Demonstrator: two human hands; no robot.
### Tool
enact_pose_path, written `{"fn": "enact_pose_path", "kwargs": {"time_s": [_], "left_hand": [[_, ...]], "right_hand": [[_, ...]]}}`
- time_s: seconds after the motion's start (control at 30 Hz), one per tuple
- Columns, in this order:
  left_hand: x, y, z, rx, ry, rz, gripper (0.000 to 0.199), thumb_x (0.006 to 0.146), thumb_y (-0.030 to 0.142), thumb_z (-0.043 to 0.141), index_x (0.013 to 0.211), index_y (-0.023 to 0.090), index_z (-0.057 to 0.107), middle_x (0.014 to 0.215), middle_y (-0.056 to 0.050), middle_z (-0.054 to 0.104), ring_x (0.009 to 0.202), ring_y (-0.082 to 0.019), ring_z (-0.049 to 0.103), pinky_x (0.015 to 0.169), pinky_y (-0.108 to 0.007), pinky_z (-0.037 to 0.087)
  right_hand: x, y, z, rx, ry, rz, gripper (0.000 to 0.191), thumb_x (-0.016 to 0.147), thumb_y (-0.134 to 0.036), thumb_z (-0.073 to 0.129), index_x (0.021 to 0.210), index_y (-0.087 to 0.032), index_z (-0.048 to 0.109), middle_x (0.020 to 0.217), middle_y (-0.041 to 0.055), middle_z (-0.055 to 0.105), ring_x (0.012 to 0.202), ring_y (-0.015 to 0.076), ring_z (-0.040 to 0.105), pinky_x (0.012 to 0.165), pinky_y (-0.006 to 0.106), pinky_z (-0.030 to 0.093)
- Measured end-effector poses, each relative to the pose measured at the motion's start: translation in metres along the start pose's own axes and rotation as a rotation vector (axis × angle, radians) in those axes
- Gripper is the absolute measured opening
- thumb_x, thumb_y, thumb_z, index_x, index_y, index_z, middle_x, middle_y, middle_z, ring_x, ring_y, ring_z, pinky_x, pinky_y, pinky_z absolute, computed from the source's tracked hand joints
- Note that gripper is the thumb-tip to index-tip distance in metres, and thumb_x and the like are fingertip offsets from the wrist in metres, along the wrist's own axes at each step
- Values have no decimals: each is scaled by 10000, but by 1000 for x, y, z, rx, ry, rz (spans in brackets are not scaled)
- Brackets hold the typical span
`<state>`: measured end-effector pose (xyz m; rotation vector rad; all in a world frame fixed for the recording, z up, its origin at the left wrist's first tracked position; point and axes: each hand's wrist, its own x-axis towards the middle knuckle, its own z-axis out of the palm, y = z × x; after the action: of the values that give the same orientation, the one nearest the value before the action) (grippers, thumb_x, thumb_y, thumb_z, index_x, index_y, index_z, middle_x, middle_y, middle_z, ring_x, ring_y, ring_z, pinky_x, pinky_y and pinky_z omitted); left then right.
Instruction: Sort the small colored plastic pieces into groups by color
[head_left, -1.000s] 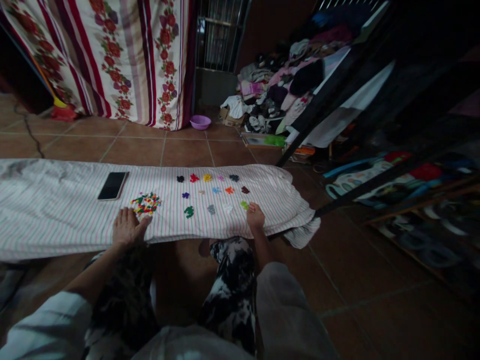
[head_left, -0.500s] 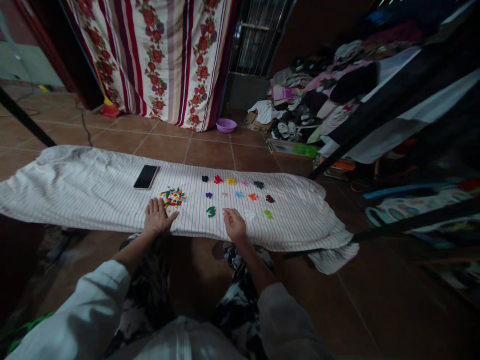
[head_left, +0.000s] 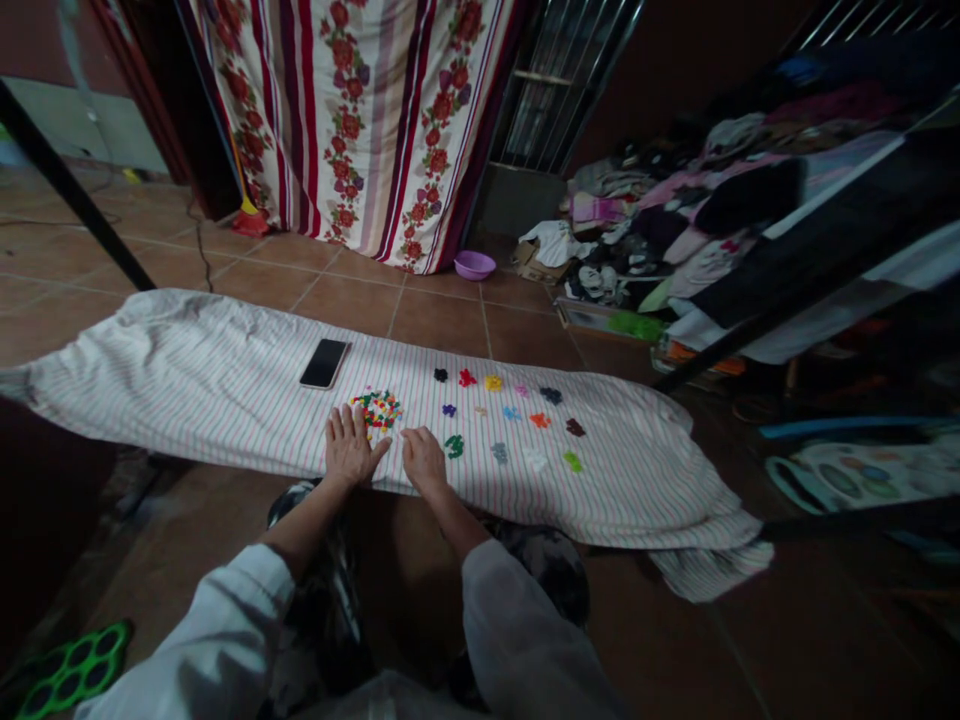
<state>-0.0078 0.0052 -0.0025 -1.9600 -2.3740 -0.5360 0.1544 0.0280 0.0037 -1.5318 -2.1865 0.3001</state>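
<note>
My left hand (head_left: 349, 448) lies flat with fingers spread on the striped cloth (head_left: 225, 400), at the near left edge of a mixed pile of small coloured beads (head_left: 381, 408). Just right of that pile, my right hand (head_left: 425, 462) has its thumb and index finger pinched together; what they hold, if anything, is too small to make out. Farther right, beads lie in single-colour groups. Dark green beads (head_left: 454, 446) are closest to my right hand, followed by grey beads (head_left: 499, 453), white beads (head_left: 534, 459) and lime beads (head_left: 573, 461).
A phone (head_left: 325, 363) lies on the cloth behind the mixed pile. Red beads (head_left: 467, 378), yellow beads (head_left: 493, 383) and orange beads (head_left: 540, 420) are among the farther groups. A purple basin (head_left: 475, 265) stands on the tiled floor near a heap of clothes (head_left: 637, 215).
My right hand has moved left, from over the grey beads to beside the mixed pile, uncovering the grey group. My left hand stays by the pile. The view has shifted slightly.
</note>
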Motion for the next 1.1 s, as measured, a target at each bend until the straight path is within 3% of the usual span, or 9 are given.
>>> {"fn": "enact_pose_path", "kwargs": {"time_s": [0.27,0.6,0.83,1.1], "left_hand": [[25,5,5,-50,15,39,981,852,681,538,1533,17,298,1581,-333,244,1497,-466,177,1183,-634,193],[78,-15,25,-141,-19,285,1035,783,721,609,1500,19,354,1559,-323,311,1484,-430,258,1185,-563,264],[98,-8,30,-225,-27,407,727,790,623,667,1376,204,572,1510,-189,464,1451,-425,333,1148,-575,326],[97,5,28,-281,35,502,433,838,462,623,1177,205,707,1348,-152,596,1317,-360,478,1100,-542,413]], "right_hand": [[-4,11,12,15,105,-98,286,961,-152,433,1066,-189,696,949,80,650,921,201,601,873,305,478],[-5,13,15,56,192,-148,283,933,-127,425,1024,-186,686,911,66,629,880,190,583,834,295,480],[-5,11,16,48,192,-140,289,909,-102,424,1013,-185,680,899,66,629,897,198,580,836,303,482],[-5,9,15,44,189,-128,294,893,-87,428,1010,-198,674,917,62,635,927,197,583,854,299,479]]}}
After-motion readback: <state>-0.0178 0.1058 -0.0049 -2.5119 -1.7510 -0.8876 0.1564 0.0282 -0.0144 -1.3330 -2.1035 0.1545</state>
